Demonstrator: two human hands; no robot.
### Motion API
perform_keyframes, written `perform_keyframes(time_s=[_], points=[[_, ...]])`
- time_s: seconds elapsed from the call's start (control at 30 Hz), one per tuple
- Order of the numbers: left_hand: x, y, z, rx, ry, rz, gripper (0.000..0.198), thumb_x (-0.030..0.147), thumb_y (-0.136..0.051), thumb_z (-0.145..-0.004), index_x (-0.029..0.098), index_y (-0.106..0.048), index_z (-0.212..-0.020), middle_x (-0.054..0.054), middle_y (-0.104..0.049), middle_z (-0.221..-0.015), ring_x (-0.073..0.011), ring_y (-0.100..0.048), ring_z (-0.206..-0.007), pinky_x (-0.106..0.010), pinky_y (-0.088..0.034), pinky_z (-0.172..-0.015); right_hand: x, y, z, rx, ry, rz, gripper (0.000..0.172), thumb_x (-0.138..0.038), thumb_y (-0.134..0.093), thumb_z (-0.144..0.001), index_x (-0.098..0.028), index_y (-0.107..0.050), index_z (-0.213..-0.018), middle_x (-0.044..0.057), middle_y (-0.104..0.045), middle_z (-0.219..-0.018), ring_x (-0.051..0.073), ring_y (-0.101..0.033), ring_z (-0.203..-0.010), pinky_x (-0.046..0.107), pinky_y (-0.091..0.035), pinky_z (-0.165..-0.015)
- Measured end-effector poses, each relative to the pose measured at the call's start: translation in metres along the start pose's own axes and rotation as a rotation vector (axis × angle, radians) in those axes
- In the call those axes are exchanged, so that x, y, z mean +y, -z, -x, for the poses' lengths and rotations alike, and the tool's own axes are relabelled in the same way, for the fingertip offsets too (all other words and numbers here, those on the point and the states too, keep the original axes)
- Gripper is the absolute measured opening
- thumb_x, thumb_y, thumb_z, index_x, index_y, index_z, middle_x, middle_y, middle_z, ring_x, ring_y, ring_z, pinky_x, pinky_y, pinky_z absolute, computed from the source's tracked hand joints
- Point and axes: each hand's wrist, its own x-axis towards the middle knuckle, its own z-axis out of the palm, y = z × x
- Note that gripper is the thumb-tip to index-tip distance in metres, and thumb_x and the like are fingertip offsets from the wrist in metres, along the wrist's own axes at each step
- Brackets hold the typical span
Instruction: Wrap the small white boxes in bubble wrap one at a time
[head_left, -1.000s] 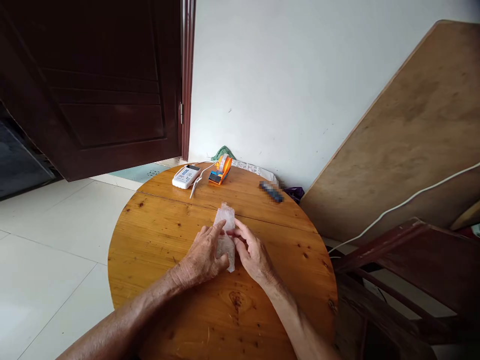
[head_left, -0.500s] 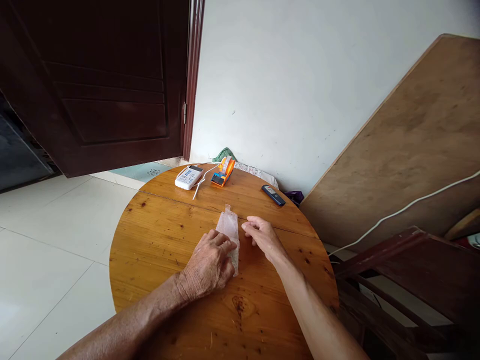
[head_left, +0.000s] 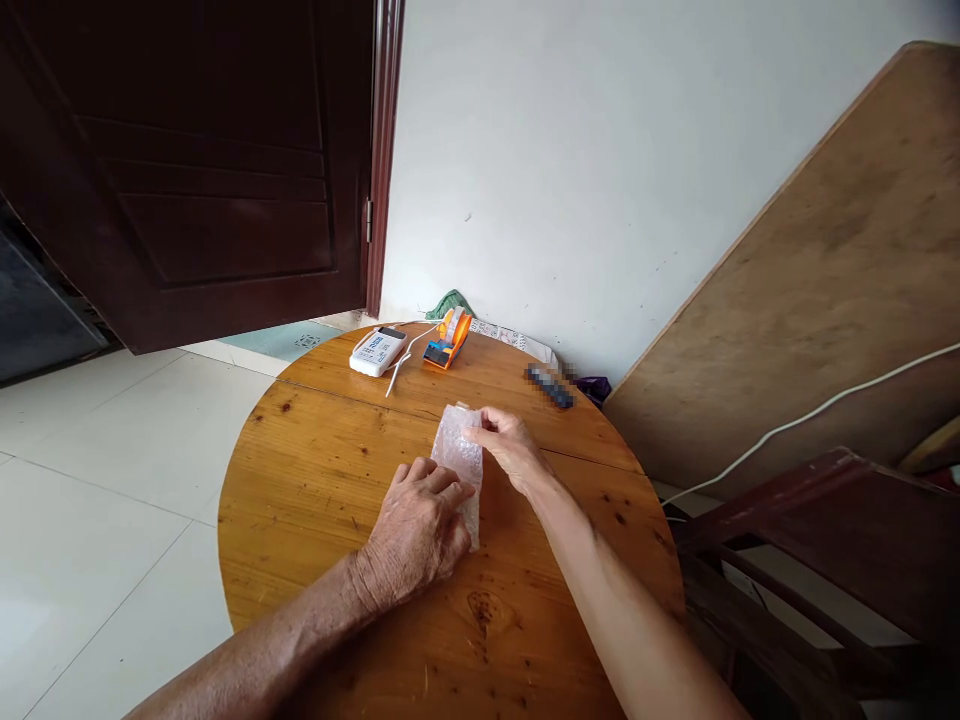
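A narrow strip of clear bubble wrap [head_left: 456,432] lies lengthwise on the round wooden table [head_left: 300,520]. My left hand [head_left: 420,525] presses down over its lower part, fingers bent and closed against it. At the strip's upper right edge, my right hand [head_left: 510,445] pinches the plastic between thumb and fingers. A small pale tab [head_left: 463,405] shows at the far end of the wrap. Whether anything lies inside the wrap is hard to make out.
Toward the back of the table are a white box-shaped device [head_left: 378,352] with a white cable [head_left: 401,365], an orange tape dispenser [head_left: 448,340] and a dark, blurred-out handheld object [head_left: 550,386]. A wall stands behind, a dark red door [head_left: 225,230] left, a wooden board [head_left: 817,270] right.
My right hand has moved up and left from beside the wrap and taken hold of its upper right edge. My left hand stays on the lower part.
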Motion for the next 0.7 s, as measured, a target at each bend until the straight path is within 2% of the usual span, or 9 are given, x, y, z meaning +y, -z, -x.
perform_keyframes(time_s=[0.17,0.27,0.33,0.4,0.47,0.53,0.6,0.67,0.7], points=[[-0.001,-0.003,0.002,0.059,0.044,-0.033,0.027,0.019,-0.058,-0.078,0.023,-0.067,-0.103,-0.008,-0.063,-0.106,-0.0271,-0.051,-0.097,-0.042,-0.043,-0.085,-0.014,0.007,0.049,0.003,0.212,0.104,0.016,-0.035,-0.065,-0.075,-0.020,-0.061,-0.078,-0.004,-0.059,-0.069,0.013,-0.051,-0.064,0.023,-0.041,-0.061],[-0.003,-0.005,0.004,0.141,0.144,-0.085,0.024,0.026,-0.063,-0.075,0.020,-0.062,-0.098,-0.009,-0.059,-0.102,-0.0281,-0.051,-0.096,-0.043,-0.044,-0.084,-0.017,0.002,0.082,0.029,0.297,0.215,0.011,-0.031,-0.062,-0.080,-0.021,-0.060,-0.079,-0.003,-0.061,-0.070,0.014,-0.054,-0.066,0.024,-0.044,-0.065],[-0.006,-0.006,0.004,0.193,0.206,-0.070,0.031,0.032,-0.066,-0.074,0.018,-0.059,-0.101,-0.010,-0.058,-0.101,-0.0292,-0.053,-0.096,-0.044,-0.045,-0.085,-0.014,-0.005,0.099,0.029,0.371,0.257,0.008,-0.028,-0.058,-0.085,-0.022,-0.060,-0.080,0.000,-0.066,-0.077,0.016,-0.060,-0.073,0.026,-0.047,-0.073],[-0.011,-0.007,0.004,0.208,0.203,0.010,0.051,0.035,-0.069,-0.071,0.017,-0.054,-0.116,-0.013,-0.056,-0.113,-0.0301,-0.055,-0.102,-0.045,-0.047,-0.087,-0.007,-0.013,0.114,0.022,0.448,0.296,0.010,-0.022,-0.052,-0.088,-0.023,-0.060,-0.081,0.003,-0.070,-0.090,0.019,-0.064,-0.086,0.029,-0.049,-0.082],[-0.016,-0.007,0.003,0.171,0.131,0.113,0.067,0.031,-0.071,-0.068,0.019,-0.047,-0.129,-0.015,-0.051,-0.130,-0.0300,-0.055,-0.110,-0.045,-0.047,-0.092,0.003,-0.020,0.126,0.042,0.513,0.349,0.015,-0.016,-0.048,-0.089,-0.025,-0.059,-0.086,0.005,-0.070,-0.105,0.020,-0.065,-0.101,0.031,-0.049,-0.090],[-0.021,-0.006,0.004,0.081,0.027,0.190,0.052,0.023,-0.067,-0.070,0.021,-0.055,-0.121,-0.012,-0.056,-0.128,-0.0287,-0.055,-0.114,-0.044,-0.046,-0.096,0.013,-0.025,0.135,0.074,0.583,0.410,0.020,-0.011,-0.046,-0.087,-0.026,-0.059,-0.091,0.007,-0.068,-0.113,0.021,-0.063,-0.110,0.035,-0.049,-0.095],[-0.026,-0.002,0.005,-0.013,-0.022,0.303,0.034,0.020,-0.062,-0.072,0.019,-0.063,-0.106,-0.010,-0.065,-0.111,-0.0254,-0.061,-0.104,-0.040,-0.048,-0.094,0.022,-0.028,0.140,0.080,0.652,0.480,0.025,-0.006,-0.049,-0.083,-0.025,-0.058,-0.097,0.009,-0.066,-0.119,0.023,-0.060,-0.118,0.038,-0.048,-0.099],[-0.032,0.004,0.006,-0.083,-0.029,0.425,0.035,0.021,-0.060,-0.071,0.019,-0.064,-0.106,-0.008,-0.068,-0.108,-0.0237,-0.064,-0.099,-0.036,-0.052,-0.090,0.028,-0.030,0.141,0.078,0.699,0.551,0.031,-0.003,-0.052,-0.078,-0.025,-0.058,-0.100,0.010,-0.065,-0.122,0.024,-0.057,-0.122,0.040,-0.047,-0.103],[-0.034,0.006,0.007,-0.148,-0.040,0.466,0.041,0.021,-0.060,-0.072,0.020,-0.063,-0.113,-0.008,-0.067,-0.115,-0.0236,-0.063,-0.104,-0.035,-0.051,-0.092,0.030,-0.031,0.140,0.080,0.716,0.579,0.033,-0.001,-0.052,-0.076,-0.024,-0.058,-0.099,0.009,-0.065,-0.122,0.023,-0.057,-0.122,0.040,-0.047,-0.103]])
